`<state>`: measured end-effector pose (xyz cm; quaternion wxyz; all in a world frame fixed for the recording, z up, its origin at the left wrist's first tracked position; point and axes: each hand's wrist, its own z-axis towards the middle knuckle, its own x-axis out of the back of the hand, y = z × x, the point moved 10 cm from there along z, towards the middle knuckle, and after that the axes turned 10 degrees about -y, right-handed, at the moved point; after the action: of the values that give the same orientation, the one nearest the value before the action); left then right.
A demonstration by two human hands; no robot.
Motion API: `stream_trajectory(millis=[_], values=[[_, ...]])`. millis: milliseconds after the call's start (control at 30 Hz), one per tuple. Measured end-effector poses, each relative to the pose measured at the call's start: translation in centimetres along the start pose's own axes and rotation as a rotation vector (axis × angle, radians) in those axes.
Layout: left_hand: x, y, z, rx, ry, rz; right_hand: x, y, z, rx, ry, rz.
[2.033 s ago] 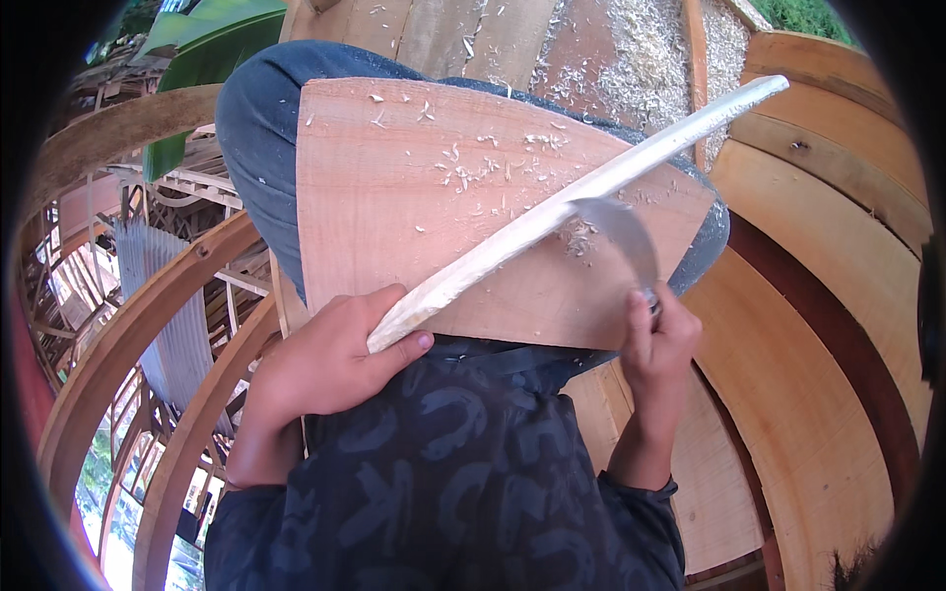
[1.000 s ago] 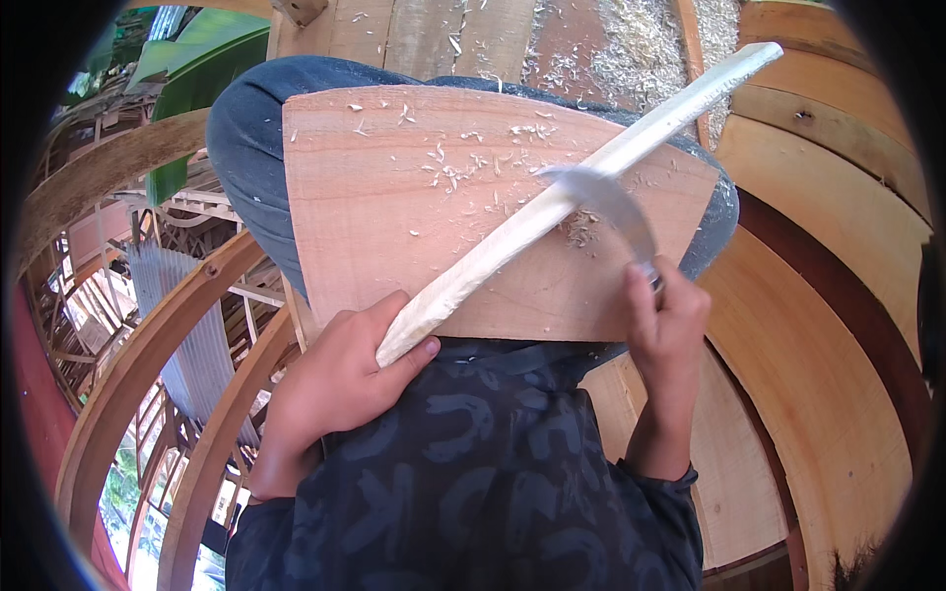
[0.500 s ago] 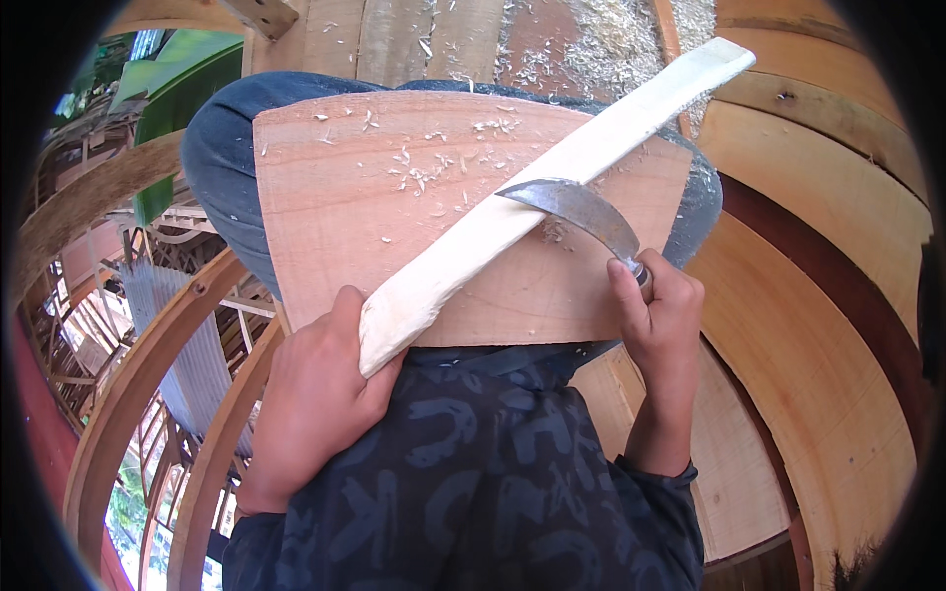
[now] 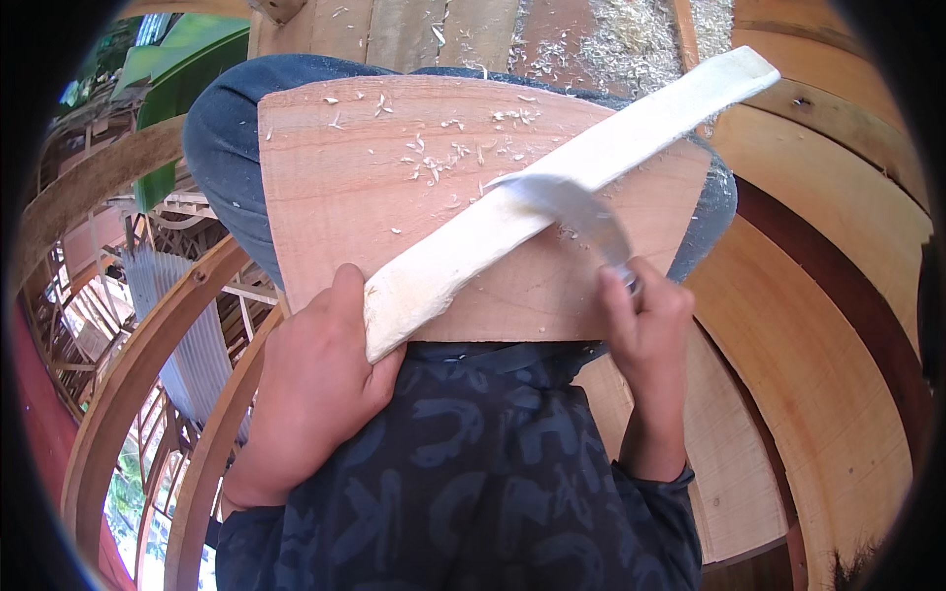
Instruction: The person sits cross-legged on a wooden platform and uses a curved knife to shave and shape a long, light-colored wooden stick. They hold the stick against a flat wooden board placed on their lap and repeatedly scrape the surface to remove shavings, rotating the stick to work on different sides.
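Note:
A long pale wooden stick (image 4: 631, 128) lies slantwise over a reddish wooden board (image 4: 325, 177) on my lap. My left hand (image 4: 320, 384) is closed round the stick's near end, at the board's lower left. In my right hand (image 4: 650, 320) is the handle of a sickle (image 4: 581, 212), whose curved metal blade is blurred by motion. The blade's tip lies across the top of the stick, about midway along it. My right fingers hide most of the handle. Small pale shavings (image 4: 429, 163) are scattered on the board.
Beyond my knees, planks (image 4: 414, 34) carry a heap of shavings (image 4: 631, 44). Curved wooden planking (image 4: 808, 266) rises on the right. Bent wooden ribs (image 4: 148, 364) stand on the left, with a grey corrugated sheet (image 4: 187, 340) and a large green leaf (image 4: 187, 69) outside them.
The sickle has moved slightly toward me and left along the stick, its blade now blurred. The stick's far end has shifted a little right, and its near end has risen slightly.

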<state>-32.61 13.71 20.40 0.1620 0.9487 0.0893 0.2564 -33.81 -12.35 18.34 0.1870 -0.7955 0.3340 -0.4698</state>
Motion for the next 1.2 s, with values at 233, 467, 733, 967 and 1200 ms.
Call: stream_trajectory(millis=[233, 467, 733, 967, 1200], values=[[0.0, -0.2, 0.2, 0.000, -0.018, -0.003, 3.9, 3.6, -0.5, -0.122, 0.083, 0.080], [0.0, 0.2, 0.0, 0.004, -0.020, -0.009, -1.3, -1.8, -0.5, 0.074, -0.134, -0.052], [-0.3, 0.3, 0.1, -0.002, -0.007, 0.005, -0.3, -0.5, -1.3, 0.055, -0.025, -0.079], [-0.4, 0.0, 0.0, -0.040, 0.037, 0.002, 4.8, 6.3, -1.8, -0.159, 0.252, 0.148], [-0.9, 1.3, 0.3, -0.095, 0.033, -0.011, -3.2, -2.8, -2.9, 0.115, -0.121, 0.043]])
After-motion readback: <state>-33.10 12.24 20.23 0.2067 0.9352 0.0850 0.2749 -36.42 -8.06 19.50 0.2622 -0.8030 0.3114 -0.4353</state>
